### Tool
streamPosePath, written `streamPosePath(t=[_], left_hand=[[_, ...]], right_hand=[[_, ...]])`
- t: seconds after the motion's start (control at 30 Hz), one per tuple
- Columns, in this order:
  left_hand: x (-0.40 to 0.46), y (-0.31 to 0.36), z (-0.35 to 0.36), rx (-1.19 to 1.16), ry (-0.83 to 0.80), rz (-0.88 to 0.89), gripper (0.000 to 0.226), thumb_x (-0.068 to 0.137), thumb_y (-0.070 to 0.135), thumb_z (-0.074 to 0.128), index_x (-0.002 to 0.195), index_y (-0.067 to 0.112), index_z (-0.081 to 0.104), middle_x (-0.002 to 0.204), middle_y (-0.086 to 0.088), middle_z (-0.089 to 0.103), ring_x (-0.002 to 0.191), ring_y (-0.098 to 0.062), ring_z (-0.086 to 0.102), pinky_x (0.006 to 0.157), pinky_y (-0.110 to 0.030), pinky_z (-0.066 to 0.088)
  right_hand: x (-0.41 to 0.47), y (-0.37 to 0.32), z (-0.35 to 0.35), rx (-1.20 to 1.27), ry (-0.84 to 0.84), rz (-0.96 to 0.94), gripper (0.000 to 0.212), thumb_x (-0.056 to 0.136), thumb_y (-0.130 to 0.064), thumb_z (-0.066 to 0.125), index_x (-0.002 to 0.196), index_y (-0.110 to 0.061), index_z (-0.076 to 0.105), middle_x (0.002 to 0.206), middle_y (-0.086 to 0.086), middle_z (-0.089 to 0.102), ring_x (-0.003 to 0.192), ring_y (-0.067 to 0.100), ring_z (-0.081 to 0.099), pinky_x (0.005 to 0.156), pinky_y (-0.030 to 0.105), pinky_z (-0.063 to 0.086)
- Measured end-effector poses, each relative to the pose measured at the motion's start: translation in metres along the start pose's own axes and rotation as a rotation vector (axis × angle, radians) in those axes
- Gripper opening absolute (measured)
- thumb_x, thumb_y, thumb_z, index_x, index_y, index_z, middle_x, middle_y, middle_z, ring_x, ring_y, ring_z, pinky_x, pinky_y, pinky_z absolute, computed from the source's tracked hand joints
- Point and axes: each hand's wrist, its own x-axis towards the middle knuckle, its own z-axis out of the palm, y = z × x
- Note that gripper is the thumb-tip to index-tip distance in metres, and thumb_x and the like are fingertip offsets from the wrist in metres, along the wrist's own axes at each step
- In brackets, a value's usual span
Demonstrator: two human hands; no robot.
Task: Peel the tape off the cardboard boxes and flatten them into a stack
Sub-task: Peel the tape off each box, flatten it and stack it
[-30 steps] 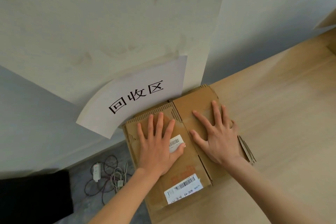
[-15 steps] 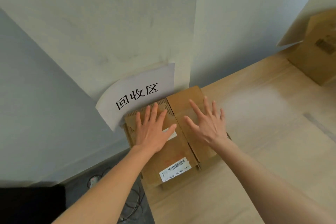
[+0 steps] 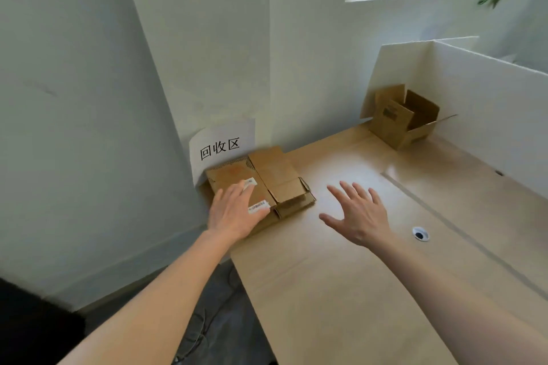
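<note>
A stack of flattened brown cardboard boxes (image 3: 275, 175) lies at the table's far left corner, against the wall, with white barcode labels on top. My left hand (image 3: 234, 212) rests flat on the near left part of the stack, fingers straight. My right hand (image 3: 360, 212) hovers spread over the bare tabletop to the right of the stack, holding nothing. An upright cardboard box (image 3: 401, 118) with its top flaps open stands at the far right of the table, beside a white partition.
A paper sign (image 3: 222, 147) with printed characters leans on the wall behind the stack. The light wood table (image 3: 341, 275) has a round cable hole (image 3: 420, 234) and a long seam to the right. A white partition (image 3: 486, 92) borders the far right. Cables lie on the grey floor below left.
My right hand has lifted off the stack and moved right over the table. The view has swung up and right, bringing the open box and window into sight. My left hand stays on the stack.
</note>
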Motion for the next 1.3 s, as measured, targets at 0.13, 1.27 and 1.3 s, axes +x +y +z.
streamPosePath(t=[0.13, 1.27, 1.3], left_hand=[[-0.056, 0.058, -0.046, -0.024, 0.065, 0.047, 0.078, 0.096, 0.068, 0.045, 0.159, 0.025, 0.028, 0.168, 0.001, 0.021, 0.155, -0.018, 0.017, 0.126, -0.041, 0.008], [-0.099, 0.627, -0.014, -0.037, 0.156, 0.073, 0.085, 0.095, 0.068, 0.048, 0.161, 0.019, 0.025, 0.169, -0.003, 0.019, 0.155, -0.018, 0.015, 0.126, -0.037, 0.009], [-0.083, 0.631, -0.008, -0.046, 0.151, 0.057, 0.086, 0.095, 0.069, 0.048, 0.161, 0.019, 0.024, 0.169, -0.003, 0.019, 0.155, -0.018, 0.015, 0.126, -0.037, 0.010]], right_hand=[[-0.074, 0.023, -0.067, 0.004, 0.074, 0.030, 0.076, 0.092, -0.076, 0.036, 0.157, -0.039, 0.021, 0.166, -0.006, 0.023, 0.155, 0.020, 0.015, 0.126, 0.045, 0.009], [-0.239, 0.602, -0.188, -0.054, 0.059, 0.056, 0.079, 0.090, -0.077, 0.041, 0.155, -0.032, 0.033, 0.159, -0.006, 0.038, 0.146, 0.017, 0.034, 0.120, 0.041, 0.026], [-0.223, 0.611, -0.185, -0.066, 0.052, 0.040, 0.079, 0.090, -0.077, 0.041, 0.155, -0.032, 0.033, 0.158, -0.007, 0.038, 0.145, 0.016, 0.035, 0.119, 0.040, 0.027]])
